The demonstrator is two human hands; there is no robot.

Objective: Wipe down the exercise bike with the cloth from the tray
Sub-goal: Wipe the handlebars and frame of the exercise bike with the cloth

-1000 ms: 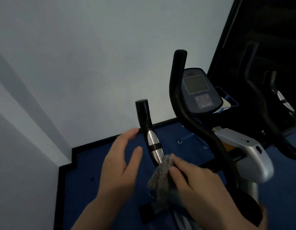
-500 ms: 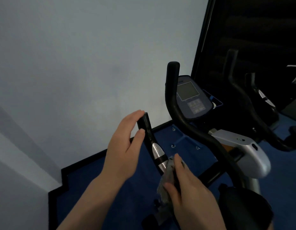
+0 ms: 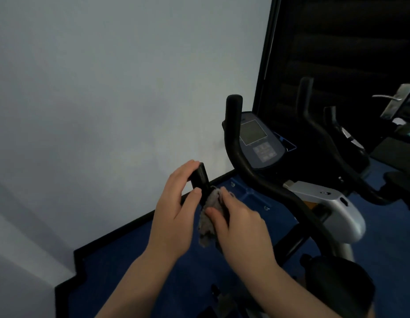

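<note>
An exercise bike stands in front of me, with a black left handlebar (image 3: 200,177), a taller black right handlebar (image 3: 233,125), a console with a screen (image 3: 259,141) and a silver frame cover (image 3: 330,210). My left hand (image 3: 176,212) grips the top of the left handlebar. My right hand (image 3: 240,223) presses a grey cloth (image 3: 208,216) around that handlebar just below the left hand. The handlebar's silver sensor band is hidden under the cloth and hand.
A pale wall (image 3: 107,99) stands close on the left and ahead. The floor is blue (image 3: 130,260) with a black border. A dark mirror or glass panel (image 3: 348,53) at the right shows a reflected bike. A black saddle (image 3: 337,278) is at the lower right.
My left hand went from open beside the handlebar to gripping its top. My right hand slid the cloth up the handlebar over the silver band. The view shifted to the right.
</note>
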